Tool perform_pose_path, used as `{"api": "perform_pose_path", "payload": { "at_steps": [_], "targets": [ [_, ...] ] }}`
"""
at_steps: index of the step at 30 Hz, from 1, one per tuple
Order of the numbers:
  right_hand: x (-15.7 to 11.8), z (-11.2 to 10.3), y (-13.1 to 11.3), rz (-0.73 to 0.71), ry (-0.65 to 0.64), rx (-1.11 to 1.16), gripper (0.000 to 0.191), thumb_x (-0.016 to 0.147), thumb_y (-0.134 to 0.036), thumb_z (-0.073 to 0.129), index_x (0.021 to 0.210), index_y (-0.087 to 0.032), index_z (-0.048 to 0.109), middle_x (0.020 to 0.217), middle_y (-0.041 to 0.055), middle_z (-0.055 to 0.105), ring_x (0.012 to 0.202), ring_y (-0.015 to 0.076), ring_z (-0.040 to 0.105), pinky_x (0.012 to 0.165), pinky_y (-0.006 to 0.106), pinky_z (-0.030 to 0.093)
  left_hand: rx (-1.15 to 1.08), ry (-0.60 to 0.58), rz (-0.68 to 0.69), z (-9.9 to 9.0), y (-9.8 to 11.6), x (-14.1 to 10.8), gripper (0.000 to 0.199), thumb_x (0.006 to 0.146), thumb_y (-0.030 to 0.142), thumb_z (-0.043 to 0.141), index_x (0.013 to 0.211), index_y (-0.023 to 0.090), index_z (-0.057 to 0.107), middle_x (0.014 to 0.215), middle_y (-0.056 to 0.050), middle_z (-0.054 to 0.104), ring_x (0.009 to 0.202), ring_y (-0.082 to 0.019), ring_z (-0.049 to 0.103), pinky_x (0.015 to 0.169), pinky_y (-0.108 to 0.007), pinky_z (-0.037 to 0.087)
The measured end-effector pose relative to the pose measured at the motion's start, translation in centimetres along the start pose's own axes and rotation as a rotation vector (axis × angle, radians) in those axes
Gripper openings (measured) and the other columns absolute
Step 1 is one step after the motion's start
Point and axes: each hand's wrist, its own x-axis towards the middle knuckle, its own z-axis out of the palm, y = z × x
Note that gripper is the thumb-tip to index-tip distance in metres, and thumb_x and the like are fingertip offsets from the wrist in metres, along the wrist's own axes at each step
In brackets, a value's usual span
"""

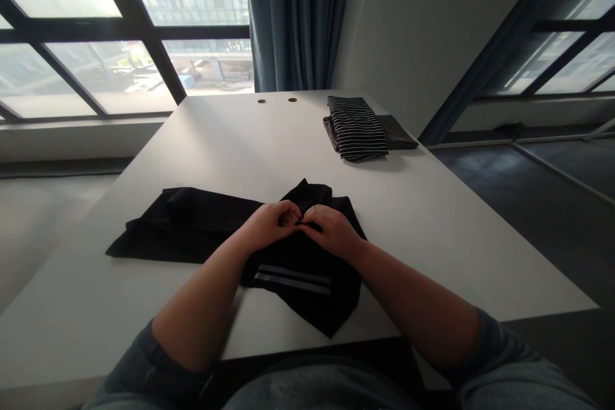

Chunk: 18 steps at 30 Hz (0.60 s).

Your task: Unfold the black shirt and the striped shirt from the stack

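A white counter (pixel 206 141) runs out from tall windows (pixel 62 32) and a blue curtain (pixel 295 13) at the top of the frame, with a striped cloth (pixel 356 128) lying on a grey cloth (pixel 396 131) toward the upper right. A black garment (pixel 307 288) with two reflective stripes (pixel 293 278) lies spread at lower centre. The right grip (pixel 331 230) is narrow, pinching a fold of the garment, while the left grip (pixel 269 224) curls just beside it, and whether it holds cloth cannot be told.

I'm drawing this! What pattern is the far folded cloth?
The folded cloth has black and white stripes in the head view.
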Motion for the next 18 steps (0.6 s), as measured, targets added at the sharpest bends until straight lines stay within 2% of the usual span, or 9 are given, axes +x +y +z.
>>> {"api": "perform_pose_path", "payload": {
  "at_steps": [6, 9, 11, 13, 15, 18],
  "targets": [
    [0.2, -0.6, -0.2, 0.041, -0.048, 0.049, 0.014, 0.101, -0.020, 0.060, 0.088, -0.021, 0.065, 0.093, 0.0053, 0.070, 0.089, 0.0197, 0.066, 0.084, 0.035, 0.055, 0.112, 0.065, -0.048, 0.4, 0.7, -0.2, 0.016, 0.079, 0.020, 0.067, 0.094, 0.021, 0.072, 0.077, 0.002, 0.070, 0.071, -0.015, 0.065, 0.067, -0.026, 0.049],
    [0.2, -0.7, -0.2, 0.049, -0.051, 0.037, 0.008, 0.100, -0.021, 0.061, 0.097, -0.021, 0.069, 0.099, 0.0061, 0.072, 0.094, 0.0205, 0.067, 0.089, 0.037, 0.056, 0.201, 0.120, -0.060, 0.7, 1.2, -0.2, 0.018, 0.077, 0.016, 0.064, 0.092, 0.022, 0.071, 0.076, 0.003, 0.069, 0.069, -0.015, 0.063, 0.066, -0.026, 0.046],
    [0.1, -1.0, -0.1, 0.018, -0.069, 0.043, 0.013, 0.099, -0.019, 0.062, 0.109, -0.021, 0.070, 0.110, 0.0075, 0.073, 0.103, 0.0217, 0.069, 0.096, 0.038, 0.056, 0.255, 0.149, -0.069, 0.9, 1.3, -0.1, 0.018, 0.075, 0.015, 0.063, 0.091, 0.022, 0.070, 0.077, 0.002, 0.068, 0.070, -0.015, 0.062, 0.066, -0.027, 0.045],
    [0.1, -1.8, 0.3, 0.000, -0.116, 0.052, 0.027, 0.097, -0.017, 0.063, 0.123, -0.021, 0.068, 0.121, 0.0084, 0.073, 0.113, 0.0224, 0.068, 0.103, 0.040, 0.054, 0.339, 0.171, -0.062, 1.1, 1.3, 0.0, 0.018, 0.075, 0.015, 0.061, 0.090, 0.023, 0.067, 0.081, 0.002, 0.067, 0.070, -0.016, 0.060, 0.067, -0.029, 0.044],
    [0.0, -3.2, 1.0, 0.035, -0.164, 0.020, 0.035, 0.094, -0.015, 0.067, 0.129, -0.020, 0.066, 0.126, 0.0093, 0.071, 0.118, 0.0236, 0.066, 0.106, 0.041, 0.052, 0.448, 0.186, -0.023, 1.3, 1.1, 0.1, 0.017, 0.077, 0.015, 0.058, 0.090, 0.023, 0.066, 0.087, -0.001, 0.067, 0.077, -0.018, 0.061, 0.071, -0.031, 0.044],
    [-0.4, -5.7, 2.4, 0.147, -0.254, -0.101, 0.030, 0.088, -0.013, 0.075, 0.117, -0.019, 0.072, 0.119, 0.0094, 0.071, 0.113, 0.0256, 0.066, 0.103, 0.042, 0.053, 0.584, 0.175, 0.036, 1.4, 1.0, 0.1, 0.015, 0.082, 0.015, 0.054, 0.090, 0.024, 0.064, 0.095, -0.003, 0.067, 0.089, -0.023, 0.063, 0.081, -0.035, 0.046]
  ]
}}
